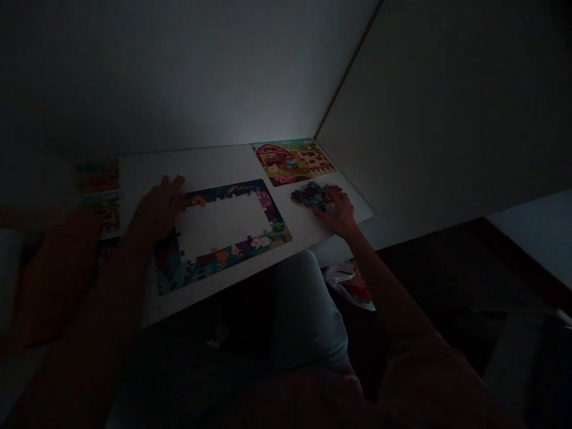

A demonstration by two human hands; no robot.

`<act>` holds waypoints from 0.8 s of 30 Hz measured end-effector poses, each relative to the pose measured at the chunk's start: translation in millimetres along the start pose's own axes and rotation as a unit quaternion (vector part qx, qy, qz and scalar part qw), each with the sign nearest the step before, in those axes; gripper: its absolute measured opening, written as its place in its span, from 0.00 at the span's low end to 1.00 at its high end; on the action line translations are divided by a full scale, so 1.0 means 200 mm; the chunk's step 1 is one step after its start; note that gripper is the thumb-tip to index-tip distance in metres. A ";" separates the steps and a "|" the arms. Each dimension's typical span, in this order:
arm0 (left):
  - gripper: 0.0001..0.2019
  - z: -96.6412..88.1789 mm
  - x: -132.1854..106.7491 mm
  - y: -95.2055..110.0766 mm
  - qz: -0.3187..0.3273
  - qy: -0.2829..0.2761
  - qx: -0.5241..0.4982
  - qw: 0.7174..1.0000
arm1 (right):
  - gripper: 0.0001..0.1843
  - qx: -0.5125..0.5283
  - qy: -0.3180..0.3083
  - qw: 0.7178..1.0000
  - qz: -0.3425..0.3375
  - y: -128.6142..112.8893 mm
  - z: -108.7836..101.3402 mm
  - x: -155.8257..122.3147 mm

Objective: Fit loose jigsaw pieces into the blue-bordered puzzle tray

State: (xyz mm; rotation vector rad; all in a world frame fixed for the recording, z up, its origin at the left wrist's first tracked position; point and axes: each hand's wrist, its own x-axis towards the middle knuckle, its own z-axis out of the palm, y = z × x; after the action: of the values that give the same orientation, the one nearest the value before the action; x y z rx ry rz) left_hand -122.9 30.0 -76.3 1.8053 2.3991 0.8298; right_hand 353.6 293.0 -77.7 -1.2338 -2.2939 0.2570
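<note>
On a white tabletop lies a jigsaw puzzle border [241, 247], its edge pieces joined into a dark rectangle with plants and animals, the white surface showing inside. My left hand [158, 208] rests flat over its left side, fingers stretched out, covering part of that edge. Further right, a small heap of loose puzzle pieces [308, 195] sits near the table's right end. My right hand [338, 213] reaches onto this heap, thumb and fingers apart and touching the pieces. The dim light hides any single piece under the fingers.
Behind the heap lies a farm picture [290, 161] with a red barn. More colourful picture sheets [109, 185] are at the left, beside a blurred orange object [58, 280]. Walls close off the back and right. A plastic bag [351, 283] is below the table.
</note>
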 end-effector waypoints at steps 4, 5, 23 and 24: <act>0.51 -0.04 -0.01 0.01 -0.038 0.003 -0.040 0.998 | 0.52 -0.032 0.030 0.996 0.074 -0.03 0.13 0.15; 0.51 -0.05 -0.01 0.02 -0.043 0.005 -0.045 0.998 | 0.51 -0.030 0.038 0.995 0.085 -0.04 0.15 0.17; 0.43 -0.08 0.08 0.04 -0.016 0.053 -0.075 0.996 | 0.37 0.048 0.052 0.992 0.109 -0.05 0.18 0.27; 0.42 -0.09 0.10 0.04 -0.013 0.061 -0.073 0.995 | 0.37 0.055 0.056 0.991 0.112 -0.05 0.17 0.26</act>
State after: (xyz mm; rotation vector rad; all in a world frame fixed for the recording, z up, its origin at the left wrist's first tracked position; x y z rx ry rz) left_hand -128.1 41.6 -52.1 1.7146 2.3549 1.1104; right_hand 305.2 333.7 -84.4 -1.4134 -2.0200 0.3793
